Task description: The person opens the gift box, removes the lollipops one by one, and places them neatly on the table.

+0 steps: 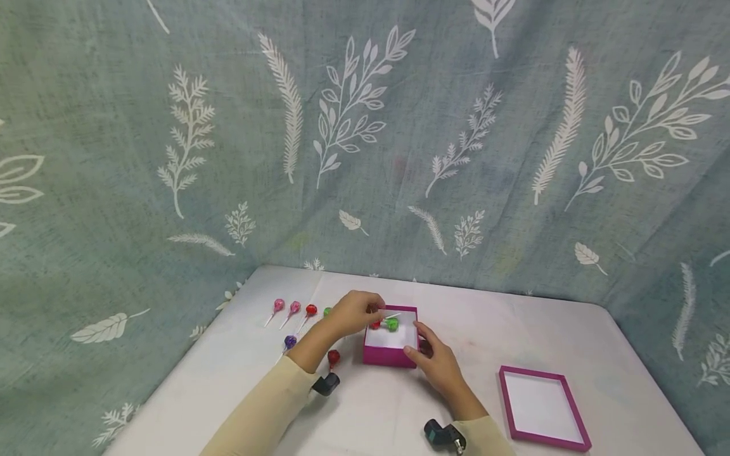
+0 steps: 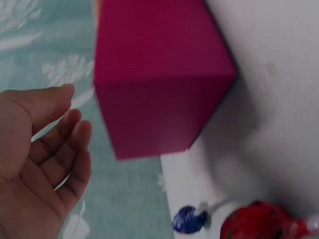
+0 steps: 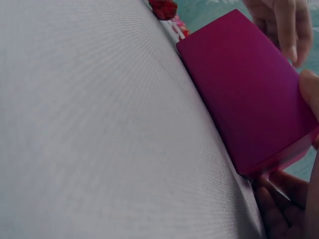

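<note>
A magenta box (image 1: 390,357) with a white inside stands open on the table. In it lie a green lollipop (image 1: 391,324) and a red lollipop (image 1: 375,325), partly hidden by the left hand. My left hand (image 1: 353,311) is over the box's left rim, near the lollipop sticks. Its fingers are loosely bent, with a gap to the thumb and nothing between them in the left wrist view. My right hand (image 1: 440,362) holds the box at its right side, the thumb (image 3: 310,88) at the upper edge and the other fingers low along the side wall.
Left of the box lie two pink lollipops (image 1: 279,304), a red one (image 1: 310,310), a partly hidden green one (image 1: 327,311), a purple one (image 1: 290,342) and a dark red one (image 1: 333,356). A magenta-rimmed lid (image 1: 543,406) lies at the right. Patterned cloth (image 1: 365,209) hangs behind the table.
</note>
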The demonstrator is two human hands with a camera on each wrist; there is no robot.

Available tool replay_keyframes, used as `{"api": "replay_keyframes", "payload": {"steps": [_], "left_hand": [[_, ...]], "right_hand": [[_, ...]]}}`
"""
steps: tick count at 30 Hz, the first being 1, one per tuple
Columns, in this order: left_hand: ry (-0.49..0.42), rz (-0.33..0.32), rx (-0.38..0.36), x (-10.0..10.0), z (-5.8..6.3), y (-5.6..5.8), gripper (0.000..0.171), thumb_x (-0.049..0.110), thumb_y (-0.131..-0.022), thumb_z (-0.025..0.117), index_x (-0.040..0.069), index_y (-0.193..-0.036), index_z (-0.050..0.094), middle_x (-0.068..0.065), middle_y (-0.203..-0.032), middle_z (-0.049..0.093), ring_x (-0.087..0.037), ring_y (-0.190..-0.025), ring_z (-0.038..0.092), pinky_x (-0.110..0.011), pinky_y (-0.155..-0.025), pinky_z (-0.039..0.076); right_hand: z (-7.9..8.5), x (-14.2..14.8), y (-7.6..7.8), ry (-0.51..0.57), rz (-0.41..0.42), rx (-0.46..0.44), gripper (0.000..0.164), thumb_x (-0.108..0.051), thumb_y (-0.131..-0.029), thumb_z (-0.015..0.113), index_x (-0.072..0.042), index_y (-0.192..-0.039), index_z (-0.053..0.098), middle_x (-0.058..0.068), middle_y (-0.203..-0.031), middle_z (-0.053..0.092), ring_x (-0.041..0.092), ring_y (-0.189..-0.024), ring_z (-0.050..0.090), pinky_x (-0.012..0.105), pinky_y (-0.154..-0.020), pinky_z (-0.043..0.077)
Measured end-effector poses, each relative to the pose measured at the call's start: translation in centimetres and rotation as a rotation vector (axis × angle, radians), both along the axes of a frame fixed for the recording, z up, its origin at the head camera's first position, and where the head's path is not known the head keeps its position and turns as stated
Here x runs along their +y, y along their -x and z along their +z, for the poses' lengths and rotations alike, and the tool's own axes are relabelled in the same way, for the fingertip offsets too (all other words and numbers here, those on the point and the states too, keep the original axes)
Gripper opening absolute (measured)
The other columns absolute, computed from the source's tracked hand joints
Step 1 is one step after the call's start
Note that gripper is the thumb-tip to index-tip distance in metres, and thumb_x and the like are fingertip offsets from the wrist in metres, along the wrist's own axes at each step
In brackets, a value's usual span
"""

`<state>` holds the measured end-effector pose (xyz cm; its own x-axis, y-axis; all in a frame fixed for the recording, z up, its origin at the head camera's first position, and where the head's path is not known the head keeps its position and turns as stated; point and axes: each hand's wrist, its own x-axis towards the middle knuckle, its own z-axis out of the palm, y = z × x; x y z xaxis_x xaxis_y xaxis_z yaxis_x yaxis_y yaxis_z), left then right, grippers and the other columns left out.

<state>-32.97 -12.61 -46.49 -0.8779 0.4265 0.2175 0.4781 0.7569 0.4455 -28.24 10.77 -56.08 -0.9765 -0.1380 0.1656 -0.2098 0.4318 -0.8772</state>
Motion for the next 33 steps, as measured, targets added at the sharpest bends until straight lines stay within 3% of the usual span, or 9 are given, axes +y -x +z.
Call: {"api": "replay_keyframes", "payload": {"steps": [7, 17, 26, 33], "left_hand": [[0.159, -0.096, -0.002, 2.5, -0.8, 1.0, 0.019, 0.017, -0.086, 0.075, 0.014, -0.105, 0.074, 0.012, -0.082, 0.063, -0.005, -0.074, 0.056, -0.026, -0.069, 0.049], [0.338, -0.073, 0.026, 3.9, -1.6, 1.2, 0.022, 0.012, -0.083, 0.076, 0.020, -0.104, 0.076, 0.012, -0.097, 0.071, -0.010, -0.096, 0.064, -0.037, -0.091, 0.044], [0.476, -0.095, 0.072, 4.7, -2.4, 0.8, 0.028, 0.010, -0.084, 0.073, 0.021, -0.109, 0.074, 0.009, -0.105, 0.070, -0.015, -0.103, 0.064, -0.043, -0.091, 0.047], [0.509, -0.099, 0.166, 5.2, -1.7, 0.0, 0.026, 0.011, -0.086, 0.073, 0.021, -0.109, 0.074, 0.005, -0.103, 0.069, -0.016, -0.097, 0.065, -0.039, -0.085, 0.050]], "right_hand": [[-0.1, 0.1, 0.0, -0.013, 0.003, 0.023, 0.066, -0.043, -0.086, 0.072, -0.030, -0.145, 0.047, 0.010, -0.137, 0.055, 0.025, -0.111, 0.061, 0.046, -0.091, 0.049], [-0.1, 0.0, 0.1, -0.003, 0.001, 0.034, 0.064, -0.041, -0.086, 0.073, -0.030, -0.144, 0.047, 0.010, -0.138, 0.054, 0.026, -0.110, 0.061, 0.046, -0.090, 0.050], [-0.1, 0.0, -0.2, 0.008, 0.004, 0.017, 0.064, -0.038, -0.087, 0.073, -0.029, -0.145, 0.046, 0.011, -0.139, 0.053, 0.027, -0.112, 0.061, 0.045, -0.088, 0.051], [0.0, 0.0, 0.1, -0.005, 0.006, 0.029, 0.065, -0.041, -0.087, 0.072, -0.029, -0.144, 0.047, 0.012, -0.139, 0.053, 0.027, -0.111, 0.061, 0.045, -0.088, 0.051]]}}
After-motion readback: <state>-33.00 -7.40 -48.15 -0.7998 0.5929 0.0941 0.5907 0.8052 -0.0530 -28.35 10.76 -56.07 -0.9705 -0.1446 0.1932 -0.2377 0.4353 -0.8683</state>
